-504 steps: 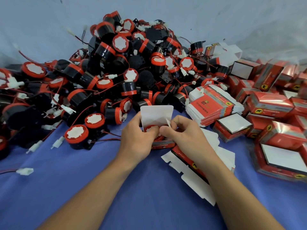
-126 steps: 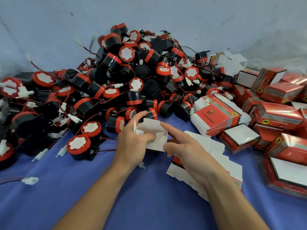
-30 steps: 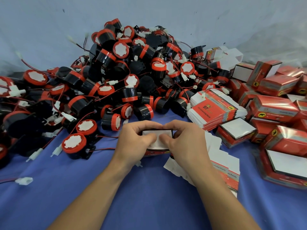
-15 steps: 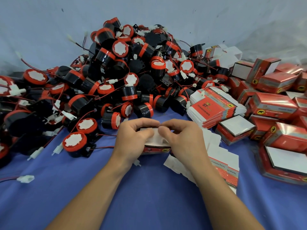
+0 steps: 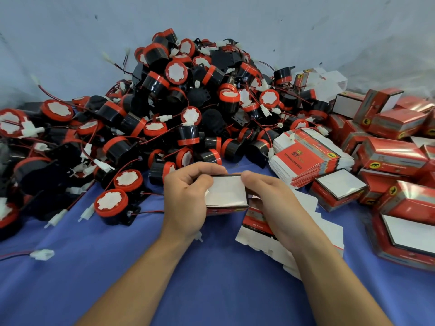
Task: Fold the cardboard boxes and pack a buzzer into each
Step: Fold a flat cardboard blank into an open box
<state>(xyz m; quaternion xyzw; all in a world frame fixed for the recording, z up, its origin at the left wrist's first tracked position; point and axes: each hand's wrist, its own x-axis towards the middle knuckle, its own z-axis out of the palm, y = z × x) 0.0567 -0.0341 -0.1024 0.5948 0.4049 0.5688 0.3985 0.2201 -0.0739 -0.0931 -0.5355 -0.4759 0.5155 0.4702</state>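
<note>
Head view: left hand (image 5: 186, 198) & right hand (image 5: 270, 198), fingers (image 5: 200, 167) clamped on small red box (image 5: 226, 192) betw. them, white flap up. Prob. best: press flap flush, tuck tab fully, don't crush sides. Blue-clothed table (image 5: 211, 278) beneath; buzzer heap (image 5: 179, 102) beyond fingers, packed boxes (image 5: 395, 158) to right; pale wall (image 5: 235, 20) at back.

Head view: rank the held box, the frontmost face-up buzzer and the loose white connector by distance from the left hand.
1. Box, centre, gripped by the left hand.
2. Buzzer, standing to the hand's left.
3. White connector, far left, near edge.
</note>
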